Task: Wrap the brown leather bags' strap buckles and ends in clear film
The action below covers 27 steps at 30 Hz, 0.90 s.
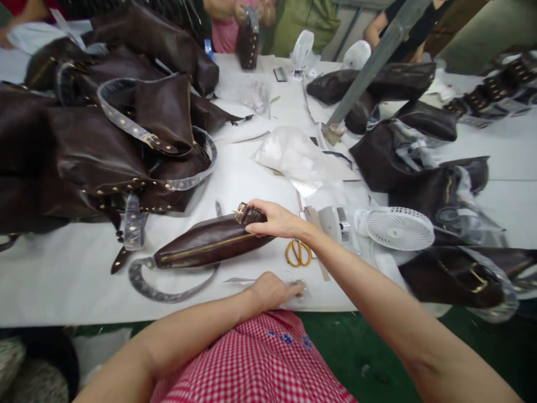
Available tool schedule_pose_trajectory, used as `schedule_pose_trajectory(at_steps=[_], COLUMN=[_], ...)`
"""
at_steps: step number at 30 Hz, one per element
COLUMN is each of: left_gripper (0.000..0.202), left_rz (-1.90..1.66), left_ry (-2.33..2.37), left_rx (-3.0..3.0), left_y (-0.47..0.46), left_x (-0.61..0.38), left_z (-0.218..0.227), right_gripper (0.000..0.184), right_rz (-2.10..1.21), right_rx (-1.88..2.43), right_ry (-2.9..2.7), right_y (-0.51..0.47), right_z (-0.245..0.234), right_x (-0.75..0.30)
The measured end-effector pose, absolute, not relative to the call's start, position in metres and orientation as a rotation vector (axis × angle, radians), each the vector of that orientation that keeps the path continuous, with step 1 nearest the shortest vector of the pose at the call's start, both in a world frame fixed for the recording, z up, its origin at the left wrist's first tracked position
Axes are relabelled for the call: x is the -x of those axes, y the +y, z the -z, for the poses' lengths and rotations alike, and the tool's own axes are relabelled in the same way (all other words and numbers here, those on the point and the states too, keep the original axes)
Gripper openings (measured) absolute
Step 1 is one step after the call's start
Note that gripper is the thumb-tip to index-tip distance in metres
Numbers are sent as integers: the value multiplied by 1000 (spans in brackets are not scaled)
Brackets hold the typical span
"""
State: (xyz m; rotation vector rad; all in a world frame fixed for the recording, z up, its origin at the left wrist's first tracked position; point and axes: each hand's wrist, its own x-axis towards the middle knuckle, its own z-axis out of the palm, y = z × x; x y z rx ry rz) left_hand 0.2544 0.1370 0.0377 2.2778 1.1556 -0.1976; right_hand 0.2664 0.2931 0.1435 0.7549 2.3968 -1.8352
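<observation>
A dark brown leather bag [201, 243] with a brass zip lies on the white table in front of me. At its right end my right hand [272, 219] grips a short brown buckle strap [248, 214], thumb and fingers closed round it. A handle in clear plastic wrap [165, 294] curves out below the bag. Near the table's front edge is my left hand [271, 290], its fingers drawn together at a small clear, shiny thing [300, 289] too blurred to name. Yellow-handled scissors [298, 253] lie just right of the bag, below my right wrist.
Brown bags with studded, wrapped handles [100, 140] are heaped at the left. More bags [419, 184] line the right side, near a white fan [398, 228]. A white plastic bag [293, 154] lies mid-table beside a slanted metal post [369, 73]. Other people stand across the table.
</observation>
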Motion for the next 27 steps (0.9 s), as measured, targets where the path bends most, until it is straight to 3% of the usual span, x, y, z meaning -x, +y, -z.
schedule_pose_trajectory(at_steps=[4,10,17,22,27], left_gripper=[35,42,33,28,56], left_rz=[189,164,52,-39,-599], left_ry=[1042,1222,1188,1257,1417], left_rx=[-2308,-2196,-2377,-2232,-1676], left_y=[142,146,149,145,77], left_x=[-281,-296,-340,-311,-225], left_z=[-17,1,27,32,10], right_gripper=[22,22,21,23,34], right_rz=[1843,1860,1787,1882,2008], right_rx=[-812,-836,-779,-763,-829], right_ry=[2458,2476,2546,2450,2279], right_y=[297,301,301,298,298], right_z=[-136,-132,-131,-128,-116], right_x=[-272,-283,-282,-287,-297])
